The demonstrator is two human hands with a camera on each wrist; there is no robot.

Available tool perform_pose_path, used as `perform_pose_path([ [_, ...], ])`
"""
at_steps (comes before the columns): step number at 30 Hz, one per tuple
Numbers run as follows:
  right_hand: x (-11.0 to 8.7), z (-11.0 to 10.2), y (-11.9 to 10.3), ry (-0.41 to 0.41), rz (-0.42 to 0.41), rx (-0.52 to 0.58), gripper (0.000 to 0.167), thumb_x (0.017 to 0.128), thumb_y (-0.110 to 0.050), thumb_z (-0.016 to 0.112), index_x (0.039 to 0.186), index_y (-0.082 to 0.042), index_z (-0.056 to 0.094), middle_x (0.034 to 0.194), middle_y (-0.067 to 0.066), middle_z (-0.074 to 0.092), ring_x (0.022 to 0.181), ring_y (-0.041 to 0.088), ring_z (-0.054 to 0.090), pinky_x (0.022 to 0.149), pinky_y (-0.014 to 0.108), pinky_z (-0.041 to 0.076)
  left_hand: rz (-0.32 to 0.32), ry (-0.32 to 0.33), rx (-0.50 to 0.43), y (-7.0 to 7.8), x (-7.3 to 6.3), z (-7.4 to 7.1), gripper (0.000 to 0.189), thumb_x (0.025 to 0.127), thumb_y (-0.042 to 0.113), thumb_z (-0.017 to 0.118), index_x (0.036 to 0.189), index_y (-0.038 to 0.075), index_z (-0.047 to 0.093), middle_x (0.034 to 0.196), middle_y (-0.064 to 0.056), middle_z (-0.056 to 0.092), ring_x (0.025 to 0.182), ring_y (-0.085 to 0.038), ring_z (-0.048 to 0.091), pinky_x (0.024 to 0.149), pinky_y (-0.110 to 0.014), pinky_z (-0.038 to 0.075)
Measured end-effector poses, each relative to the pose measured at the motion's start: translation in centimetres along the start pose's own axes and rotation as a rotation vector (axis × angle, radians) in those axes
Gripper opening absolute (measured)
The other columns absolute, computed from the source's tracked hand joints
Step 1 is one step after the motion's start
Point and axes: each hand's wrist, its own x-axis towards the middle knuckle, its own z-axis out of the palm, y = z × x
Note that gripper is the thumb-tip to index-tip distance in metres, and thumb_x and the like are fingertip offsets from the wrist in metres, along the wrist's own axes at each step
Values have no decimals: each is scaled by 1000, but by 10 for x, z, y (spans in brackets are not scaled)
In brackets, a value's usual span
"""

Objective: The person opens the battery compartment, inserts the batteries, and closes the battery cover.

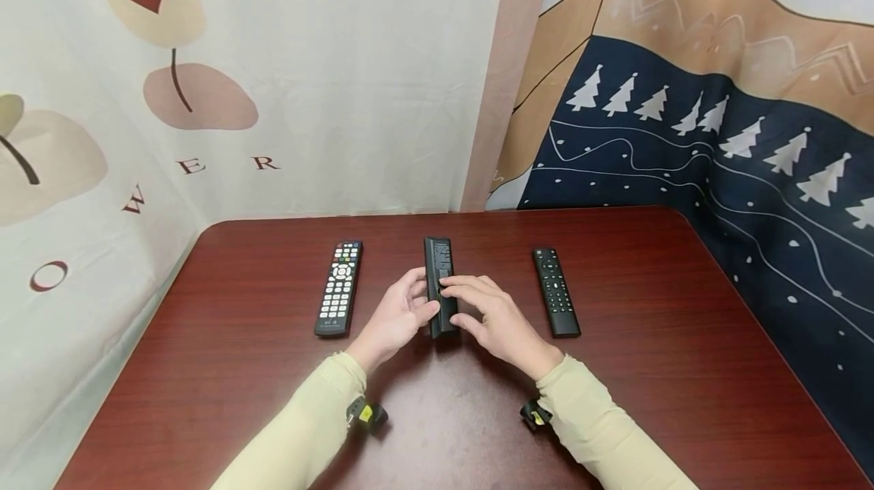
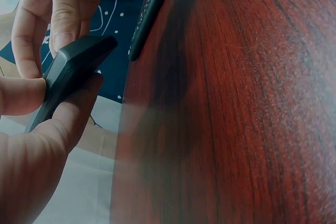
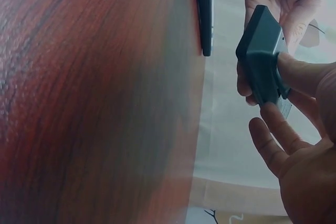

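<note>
A black remote control [image 1: 439, 253] is held above the middle of the table, its labelled back facing up. My left hand [image 1: 398, 317] grips it from the left, the thumb on its near part and the fingers along its side. From the right, my right hand [image 1: 501, 323] reaches over the back, where thumb and fingers pinch the battery cover [image 3: 284, 86]. That cover stands slightly away from the body in the right wrist view, with a dark gap beside it. The left wrist view shows the remote's dark end; the compartment's inside is mostly hidden.
A black remote with white buttons [image 1: 337, 289] lies on the left of the reddish-brown table [image 1: 683, 399]. A slimmer black remote [image 1: 556, 293] lies to the right, buttons up. Patterned curtains [image 1: 369, 95] hang behind the table's far edge.
</note>
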Motion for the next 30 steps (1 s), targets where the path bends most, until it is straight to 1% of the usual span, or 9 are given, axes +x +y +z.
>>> perform_pose_path([
  [4, 0, 0, 0, 0, 9, 3, 42, 87, -5, 82, 127, -7, 71, 140, 6, 63, 122, 25, 60, 96, 42, 55, 0, 2, -3, 0, 0, 1, 56, 100, -10, 50, 153, -6, 32, 143, -28, 54, 112, -24, 67, 76, -25, 57],
  [8, -1, 0, 1, 17, 3, 4, 43, 86, -4, 83, 127, -4, 70, 137, 8, 64, 124, 26, 60, 101, 43, 54, -3, 9, -1, -1, 0, 1, 56, 100, -11, 50, 153, -6, 32, 143, -29, 54, 113, -26, 67, 77, -26, 57],
  [16, -2, 0, 1, 36, 9, 13, 45, 84, -2, 84, 127, -1, 69, 129, 10, 63, 120, 24, 62, 97, 41, 56, 1, 9, -8, 1, -1, 3, 56, 100, -12, 49, 153, -6, 32, 143, -29, 54, 116, -30, 66, 81, -28, 58],
  [21, -2, 0, 2, 31, 8, -6, 44, 84, -3, 84, 126, -1, 71, 129, 10, 64, 121, 25, 61, 98, 41, 55, 7, 0, -11, 3, -1, 3, 55, 100, -12, 49, 152, -6, 33, 143, -29, 54, 118, -32, 66, 82, -29, 58],
  [30, -2, 1, 5, 12, 8, -12, 42, 86, -4, 82, 127, -1, 71, 130, 11, 62, 123, 26, 60, 99, 42, 54, 25, 0, 25, 2, 0, 3, 54, 100, -11, 50, 151, -6, 35, 141, -29, 56, 114, -29, 67, 78, -25, 57],
])
